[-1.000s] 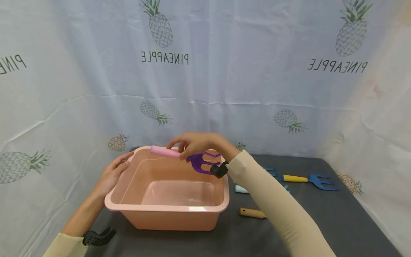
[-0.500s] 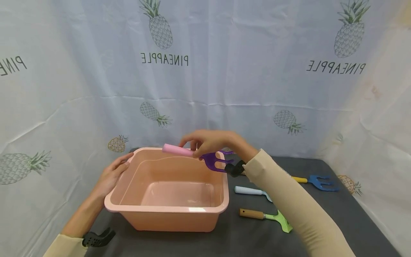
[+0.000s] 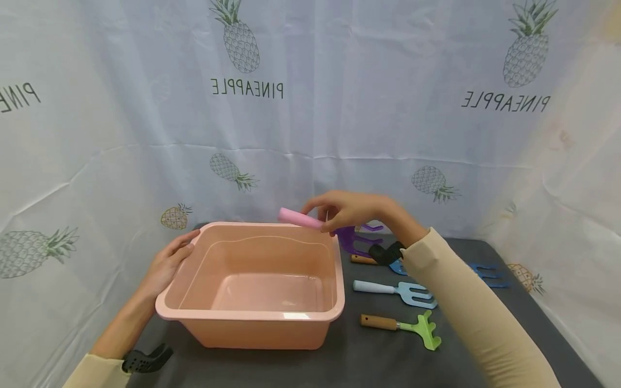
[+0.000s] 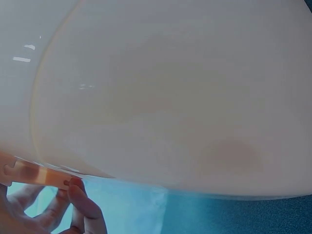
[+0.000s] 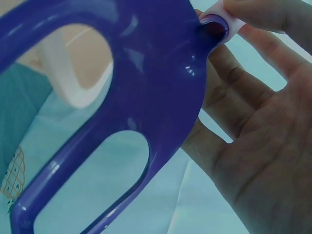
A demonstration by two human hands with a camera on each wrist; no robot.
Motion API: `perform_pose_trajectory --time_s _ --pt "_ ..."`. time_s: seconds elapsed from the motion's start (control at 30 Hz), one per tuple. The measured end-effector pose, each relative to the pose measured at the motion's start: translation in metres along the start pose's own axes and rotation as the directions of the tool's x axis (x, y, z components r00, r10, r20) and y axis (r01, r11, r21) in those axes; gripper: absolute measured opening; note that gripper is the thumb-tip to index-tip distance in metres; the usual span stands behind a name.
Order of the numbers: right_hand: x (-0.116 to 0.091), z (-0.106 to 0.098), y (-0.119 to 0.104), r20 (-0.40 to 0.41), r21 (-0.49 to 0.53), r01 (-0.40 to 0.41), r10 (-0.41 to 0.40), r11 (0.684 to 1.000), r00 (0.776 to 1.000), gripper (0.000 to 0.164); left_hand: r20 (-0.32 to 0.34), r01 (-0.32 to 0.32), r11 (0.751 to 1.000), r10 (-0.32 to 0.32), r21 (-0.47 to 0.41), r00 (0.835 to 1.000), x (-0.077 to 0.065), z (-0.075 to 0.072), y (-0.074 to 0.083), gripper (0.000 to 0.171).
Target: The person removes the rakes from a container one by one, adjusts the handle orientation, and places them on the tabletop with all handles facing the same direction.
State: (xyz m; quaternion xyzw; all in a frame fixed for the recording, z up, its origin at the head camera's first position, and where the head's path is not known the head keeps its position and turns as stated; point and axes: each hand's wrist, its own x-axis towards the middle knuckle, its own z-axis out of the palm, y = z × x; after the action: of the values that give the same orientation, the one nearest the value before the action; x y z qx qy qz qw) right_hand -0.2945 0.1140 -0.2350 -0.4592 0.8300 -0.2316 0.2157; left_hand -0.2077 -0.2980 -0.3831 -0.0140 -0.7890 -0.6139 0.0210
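A peach plastic basin (image 3: pixel 252 314) stands on the dark table, its inside bare in the head view. My left hand (image 3: pixel 165 267) grips its left rim; in the left wrist view fingers (image 4: pixel 87 204) wrap under the rim. Over the basin's back right corner, my right hand (image 3: pixel 356 210) pinches a garden hand fork by its pink handle (image 3: pixel 296 217). The purple tined head (image 5: pixel 161 73) points right, out past the basin's right rim, and fills much of the right wrist view. Part of it is hidden behind the right wrist strap in the head view.
Right of the basin lie a light blue hand fork (image 3: pixel 414 295), a green rake (image 3: pixel 424 328) with a wooden handle and a blue tool (image 3: pixel 399 267) beneath the raised fork. The sleeve partly covers another blue fork (image 3: pixel 487 275). A pineapple-print curtain (image 3: pixel 310 118) hangs behind.
My right hand has carried the purple fork rightward and slightly up, from over the basin to its right rim. More tools show beneath the arm. The left hand and basin stay put.
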Motion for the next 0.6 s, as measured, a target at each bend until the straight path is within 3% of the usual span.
perform_pose_trajectory --time_s 0.27,0.6 --pt "-0.025 -0.008 0.013 -0.045 -0.033 -0.022 0.02 0.999 0.999 0.046 0.014 0.002 0.998 -0.001 -0.055 1.0 -0.002 0.001 0.002 0.065" --pt "-0.057 -0.012 0.034 -0.065 -0.064 -0.112 0.108 0.992 0.992 0.046 0.009 -0.008 0.999 0.008 -0.039 1.0 -0.004 0.001 0.003 0.063"
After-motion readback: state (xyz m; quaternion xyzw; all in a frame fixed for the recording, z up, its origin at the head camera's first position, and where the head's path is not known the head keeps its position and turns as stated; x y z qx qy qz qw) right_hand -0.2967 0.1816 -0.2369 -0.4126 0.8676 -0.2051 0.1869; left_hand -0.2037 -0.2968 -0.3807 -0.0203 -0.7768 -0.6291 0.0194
